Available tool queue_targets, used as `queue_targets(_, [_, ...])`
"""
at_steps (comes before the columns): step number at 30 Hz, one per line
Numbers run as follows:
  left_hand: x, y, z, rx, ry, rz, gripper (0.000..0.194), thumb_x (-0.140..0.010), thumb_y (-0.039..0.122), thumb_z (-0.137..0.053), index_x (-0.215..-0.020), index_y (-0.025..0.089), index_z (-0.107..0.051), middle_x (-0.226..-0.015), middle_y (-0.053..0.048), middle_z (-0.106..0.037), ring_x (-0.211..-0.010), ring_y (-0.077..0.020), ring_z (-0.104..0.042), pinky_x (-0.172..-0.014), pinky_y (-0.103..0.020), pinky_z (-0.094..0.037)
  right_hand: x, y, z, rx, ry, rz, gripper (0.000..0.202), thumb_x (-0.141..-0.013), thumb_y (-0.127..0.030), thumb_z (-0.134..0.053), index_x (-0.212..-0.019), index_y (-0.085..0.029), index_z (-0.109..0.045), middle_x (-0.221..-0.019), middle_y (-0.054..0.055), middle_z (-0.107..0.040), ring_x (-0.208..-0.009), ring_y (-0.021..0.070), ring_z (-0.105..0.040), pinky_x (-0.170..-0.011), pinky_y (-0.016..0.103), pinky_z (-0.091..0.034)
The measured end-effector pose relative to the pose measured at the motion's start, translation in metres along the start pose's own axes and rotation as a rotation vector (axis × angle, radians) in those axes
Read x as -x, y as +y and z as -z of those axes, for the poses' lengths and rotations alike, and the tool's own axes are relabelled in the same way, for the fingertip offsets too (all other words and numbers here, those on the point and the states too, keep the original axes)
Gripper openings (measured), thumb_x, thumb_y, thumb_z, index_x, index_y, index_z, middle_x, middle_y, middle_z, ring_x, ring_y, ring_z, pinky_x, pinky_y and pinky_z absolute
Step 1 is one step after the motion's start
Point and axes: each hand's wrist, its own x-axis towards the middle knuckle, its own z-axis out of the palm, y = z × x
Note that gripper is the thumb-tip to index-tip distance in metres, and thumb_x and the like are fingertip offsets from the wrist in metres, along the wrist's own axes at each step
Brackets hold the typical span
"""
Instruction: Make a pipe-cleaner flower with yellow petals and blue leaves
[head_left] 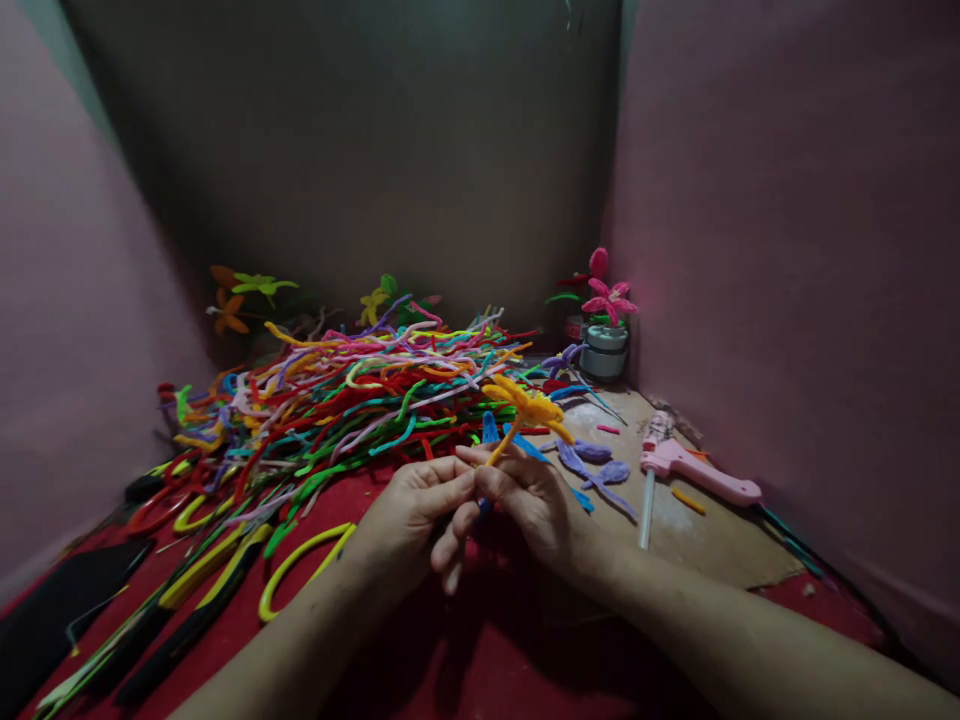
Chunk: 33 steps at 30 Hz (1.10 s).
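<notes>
Between my hands stands an orange pipe cleaner flower [525,402], its petals spread at the top and its stem slanting down into my fingers. My left hand [420,500] pinches the stem's lower end between thumb and forefinger. From the other side my right hand [529,500] closes on the same stem, its fingertips meeting the left ones. Blue fuzzy petals [490,428] show just behind the right hand; whether it touches them I cannot tell. Purple pipe cleaner petals [592,468] lie on the cardboard to the right of the flower.
A big heap of coloured pipe cleaners [360,390] fills the back left. Yellow-and-black pliers [202,590] and yellow scissor handles [300,570] lie at left on red cloth. A pink glue gun [697,470] rests on cardboard [720,550], near a grey pot [604,352] with pink flowers.
</notes>
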Motion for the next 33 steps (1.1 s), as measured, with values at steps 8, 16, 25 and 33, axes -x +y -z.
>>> queue_targets(8, [0.004,-0.016,0.001,-0.924,0.33,-0.581,0.015,-0.081,0.02,-0.049,-0.093,0.017,-0.057,-0.072,-0.002,-0.062,-0.062,-0.0121,-0.059,-0.058,-0.022,-0.044,0.001,-0.002,0.002,0.067,0.053,-0.028,0.021,-0.085,-0.033,-0.05,-0.083,-0.021,-0.067,-0.08,0.0,-0.062,-0.081,0.0157,-0.057,-0.079,0.027,-0.042])
queue_targets(16, [0.005,-0.01,-0.002,-0.595,0.239,-0.327,0.018,-0.087,0.03,-0.042,-0.091,0.018,-0.055,-0.055,0.005,-0.053,-0.039,-0.0086,-0.053,-0.043,-0.02,-0.041,-0.001,0.001,0.001,0.046,-0.031,-0.02,0.023,-0.085,-0.035,-0.05,-0.073,-0.02,-0.062,-0.074,-0.001,-0.059,-0.074,0.0137,-0.055,-0.078,0.027,-0.042])
queue_targets(25, [0.003,0.001,0.005,0.102,-0.112,-0.013,0.018,-0.081,0.028,-0.054,-0.072,0.013,-0.055,-0.049,0.004,-0.054,-0.026,-0.0065,-0.045,-0.028,-0.019,-0.042,-0.002,-0.006,0.004,-0.23,-0.051,-0.177,0.024,-0.077,-0.031,-0.06,-0.098,-0.021,-0.068,-0.08,0.002,-0.068,-0.09,0.0201,-0.06,-0.091,0.037,-0.038])
queue_targets(33, [0.001,-0.001,0.01,0.13,-0.189,0.01,0.02,-0.083,0.026,-0.053,-0.073,0.009,-0.059,-0.046,0.001,-0.056,-0.027,-0.0063,-0.047,-0.029,-0.014,-0.036,-0.001,-0.005,0.005,-0.175,-0.034,-0.121,0.019,-0.076,-0.033,-0.061,-0.09,-0.025,-0.071,-0.092,0.002,-0.068,-0.087,0.0196,-0.06,-0.084,0.035,-0.042])
